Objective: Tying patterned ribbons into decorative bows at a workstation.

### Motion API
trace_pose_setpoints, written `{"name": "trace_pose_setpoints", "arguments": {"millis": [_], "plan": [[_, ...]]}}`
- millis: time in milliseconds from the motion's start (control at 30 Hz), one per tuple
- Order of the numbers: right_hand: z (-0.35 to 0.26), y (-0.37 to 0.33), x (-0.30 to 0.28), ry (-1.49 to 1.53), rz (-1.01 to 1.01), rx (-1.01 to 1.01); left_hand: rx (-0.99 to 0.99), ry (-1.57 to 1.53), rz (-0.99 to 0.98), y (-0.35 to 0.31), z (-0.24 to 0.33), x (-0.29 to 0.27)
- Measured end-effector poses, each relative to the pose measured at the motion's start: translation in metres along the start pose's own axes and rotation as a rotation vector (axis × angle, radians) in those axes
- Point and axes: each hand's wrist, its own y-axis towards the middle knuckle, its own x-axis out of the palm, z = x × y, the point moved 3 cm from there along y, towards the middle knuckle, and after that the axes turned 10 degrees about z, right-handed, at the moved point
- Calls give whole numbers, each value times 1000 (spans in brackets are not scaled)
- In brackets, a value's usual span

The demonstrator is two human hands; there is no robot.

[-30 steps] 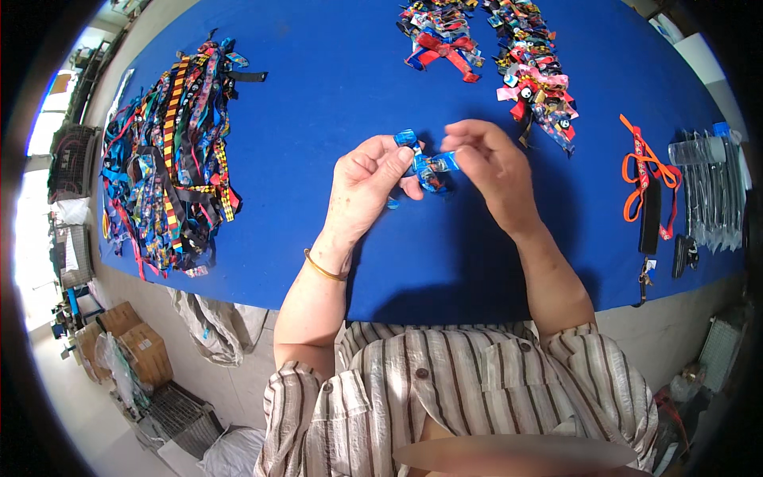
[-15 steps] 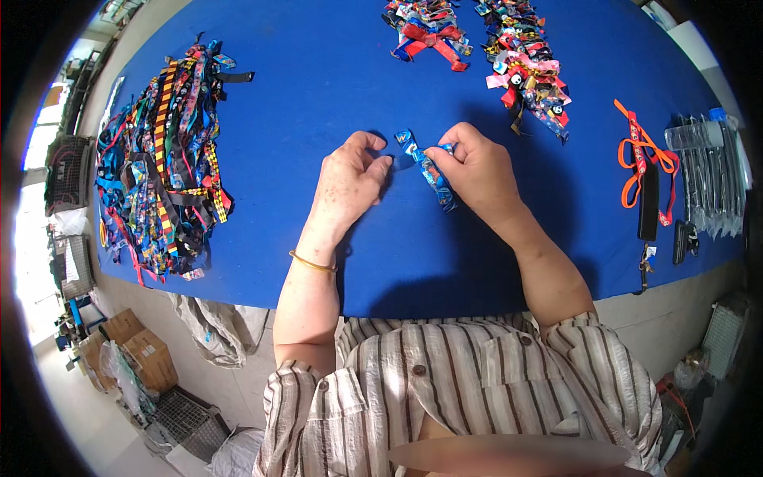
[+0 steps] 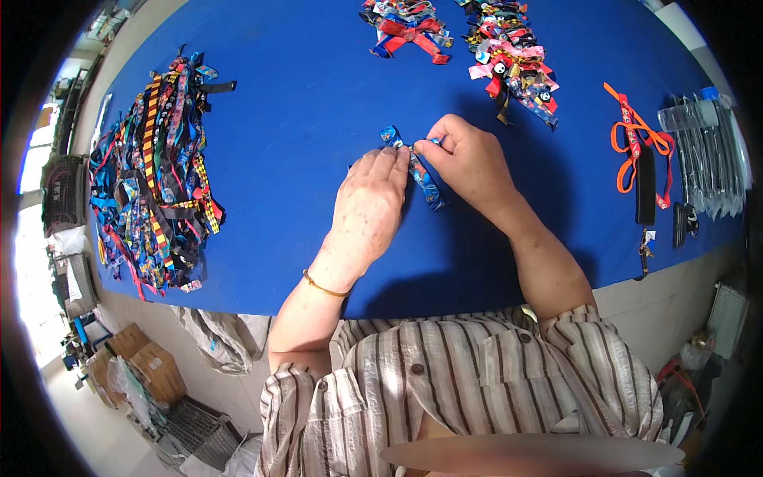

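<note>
Head view: both hands pinch a blue patterned ribbon strip (image 3: 420, 171) on the blue table (image 3: 302, 119) — left hand (image 3: 369, 208) pressing, right hand (image 3: 469, 159) gripping its end; likely mid-fold, next needing a steady crease.

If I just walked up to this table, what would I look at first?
Probably the two hands in the middle: the left hand and right hand pinch a small blue patterned ribbon over the bright blue table. Next, the big tangled heap of colourful ribbons at the left edge. Then the rows of finished bows at the far side, to the right.
</note>
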Motion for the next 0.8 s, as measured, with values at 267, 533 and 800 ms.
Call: {"name": "trace_pose_setpoints", "arguments": {"millis": [267,533,800], "plan": [[-1,7,-2,67,11,-4,78,235,-67,-11,14,13],[-7,28,12,14,-85,-239,73,287,-63,-13,16,16],[-4,40,27,40,-243,-251,39,225,-56,-12,14,16]]}}
